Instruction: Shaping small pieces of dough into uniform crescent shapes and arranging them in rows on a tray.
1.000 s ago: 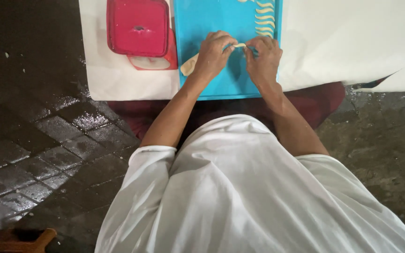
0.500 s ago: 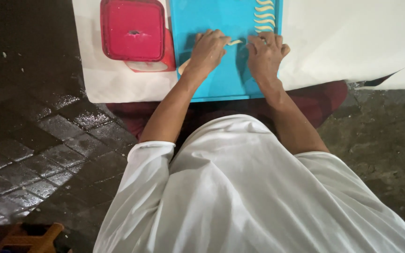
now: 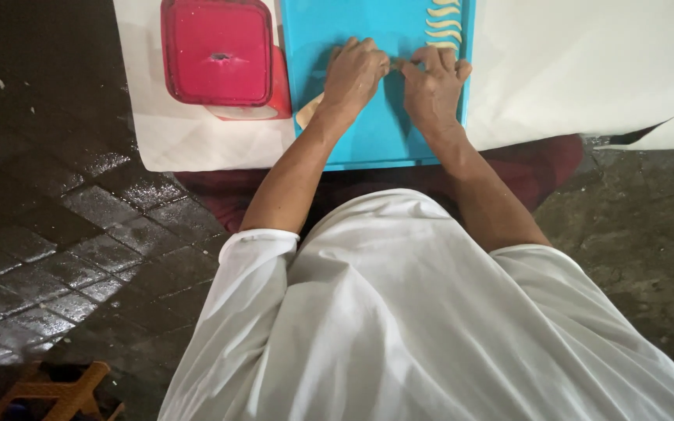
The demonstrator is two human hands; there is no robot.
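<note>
My left hand (image 3: 355,76) and my right hand (image 3: 432,82) rest palm-down side by side on a blue cutting board (image 3: 376,132). Between their fingertips lies a thin pale strip of dough (image 3: 396,62), pressed under the fingers. A lump of pale dough (image 3: 306,111) sits on the board beside my left wrist. Several short curved dough strips (image 3: 444,23) lie in a row at the board's far right.
A red lidded square container (image 3: 218,51) stands left of the board on white paper (image 3: 587,70). The paper covers a low surface with a dark red edge (image 3: 540,160). Wet dark paving (image 3: 40,218) lies to the left; an orange wooden stool (image 3: 56,390) sits bottom left.
Both hands have slid farther up the board and flattened over the dough strip, which is now mostly covered by the fingers.
</note>
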